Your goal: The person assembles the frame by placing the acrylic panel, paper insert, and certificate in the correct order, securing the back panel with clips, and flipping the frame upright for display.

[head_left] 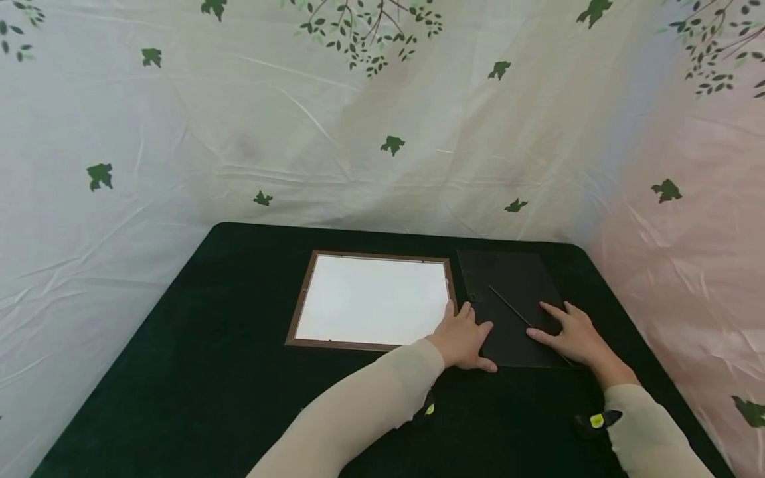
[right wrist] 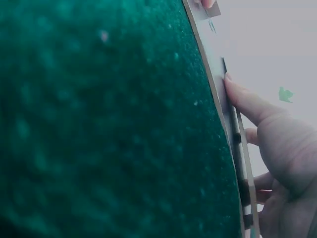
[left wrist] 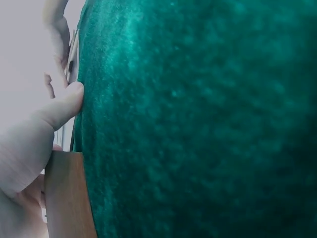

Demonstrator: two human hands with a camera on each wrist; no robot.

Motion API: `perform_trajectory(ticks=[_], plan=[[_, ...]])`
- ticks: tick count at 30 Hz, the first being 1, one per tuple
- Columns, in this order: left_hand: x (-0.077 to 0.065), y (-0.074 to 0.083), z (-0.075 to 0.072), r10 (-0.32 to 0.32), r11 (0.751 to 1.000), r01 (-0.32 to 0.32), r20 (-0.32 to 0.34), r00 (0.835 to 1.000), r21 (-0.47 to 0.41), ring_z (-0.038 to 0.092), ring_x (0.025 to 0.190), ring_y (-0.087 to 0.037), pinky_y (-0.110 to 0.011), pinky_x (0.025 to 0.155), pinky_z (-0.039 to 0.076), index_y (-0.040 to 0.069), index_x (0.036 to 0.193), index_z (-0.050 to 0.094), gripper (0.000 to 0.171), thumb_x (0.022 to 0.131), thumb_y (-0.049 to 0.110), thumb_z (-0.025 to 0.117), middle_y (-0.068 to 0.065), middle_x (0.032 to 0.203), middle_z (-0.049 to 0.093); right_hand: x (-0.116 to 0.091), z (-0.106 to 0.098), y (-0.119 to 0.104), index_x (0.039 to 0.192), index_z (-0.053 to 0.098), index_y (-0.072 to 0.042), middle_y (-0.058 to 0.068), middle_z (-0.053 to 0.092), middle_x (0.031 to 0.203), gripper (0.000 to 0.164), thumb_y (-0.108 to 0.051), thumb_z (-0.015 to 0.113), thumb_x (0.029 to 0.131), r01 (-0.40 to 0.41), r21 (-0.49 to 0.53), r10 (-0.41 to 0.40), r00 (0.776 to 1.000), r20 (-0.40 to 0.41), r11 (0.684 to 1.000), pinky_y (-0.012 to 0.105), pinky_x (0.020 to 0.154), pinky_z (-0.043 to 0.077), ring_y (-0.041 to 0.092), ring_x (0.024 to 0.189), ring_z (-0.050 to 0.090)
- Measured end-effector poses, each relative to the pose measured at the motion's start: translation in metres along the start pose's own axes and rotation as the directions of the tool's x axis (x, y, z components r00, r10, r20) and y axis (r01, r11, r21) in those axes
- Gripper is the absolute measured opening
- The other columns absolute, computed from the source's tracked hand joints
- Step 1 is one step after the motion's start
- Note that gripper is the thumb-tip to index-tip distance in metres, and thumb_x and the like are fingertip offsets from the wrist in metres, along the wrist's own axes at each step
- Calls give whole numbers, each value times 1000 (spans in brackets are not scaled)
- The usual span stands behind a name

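Note:
A brown wooden picture frame (head_left: 349,345) lies flat with a white panel (head_left: 370,299) inside it. Close by its right side is a black backing board (head_left: 508,272), and the edge of a stand leg (head_left: 509,305) slants across it. My left hand (head_left: 460,338) is spread between the two, fingertips at the frame's right border and thumb near the board's lower left corner. The frame's wooden corner (left wrist: 69,193) shows beside that hand in the left wrist view. Fingers spread, my right hand (head_left: 574,337) rests on the board's right part over the stand leg.
Dark green velvety cloth (head_left: 197,345) covers the table. Behind and at both sides hangs a pale curtain (head_left: 299,166) with leaf prints, close to the table's edges. A dark wrist device (head_left: 597,421) sits on the right wrist.

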State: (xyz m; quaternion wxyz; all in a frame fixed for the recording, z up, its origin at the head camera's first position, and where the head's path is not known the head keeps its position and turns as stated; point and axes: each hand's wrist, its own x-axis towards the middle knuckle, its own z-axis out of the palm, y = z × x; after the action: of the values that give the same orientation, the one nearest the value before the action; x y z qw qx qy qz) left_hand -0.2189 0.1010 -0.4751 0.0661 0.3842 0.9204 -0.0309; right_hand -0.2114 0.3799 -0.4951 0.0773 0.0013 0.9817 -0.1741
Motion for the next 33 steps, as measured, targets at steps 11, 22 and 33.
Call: perform_trajectory(ticks=[11,22,33], plan=[[1,-6,6,39,997,-41,-33,999,-70,16,146,-27,-50,116,10,30,148,37,85,79,76,51,-9,154,32,-5,-1,-6,147,37,-6,44,11,146,96,-72,57,80,-35,69,38,998,-51,997,79,91,20,66,127,15],[-18,-27,-12,33,965,-73,-162,986,-252,12,146,-27,-47,116,14,26,148,38,82,81,65,63,-12,157,25,-9,-14,-31,149,35,-8,40,8,149,94,-69,59,81,-46,126,66,985,-159,991,79,90,22,67,127,17],[-51,-61,-23,-48,941,-87,-383,923,-328,2,147,-28,-53,114,18,20,149,37,82,81,51,72,-15,160,8,-9,-18,-92,147,40,-11,30,5,155,79,-51,68,85,87,252,21,918,-396,964,75,96,23,59,135,13]])
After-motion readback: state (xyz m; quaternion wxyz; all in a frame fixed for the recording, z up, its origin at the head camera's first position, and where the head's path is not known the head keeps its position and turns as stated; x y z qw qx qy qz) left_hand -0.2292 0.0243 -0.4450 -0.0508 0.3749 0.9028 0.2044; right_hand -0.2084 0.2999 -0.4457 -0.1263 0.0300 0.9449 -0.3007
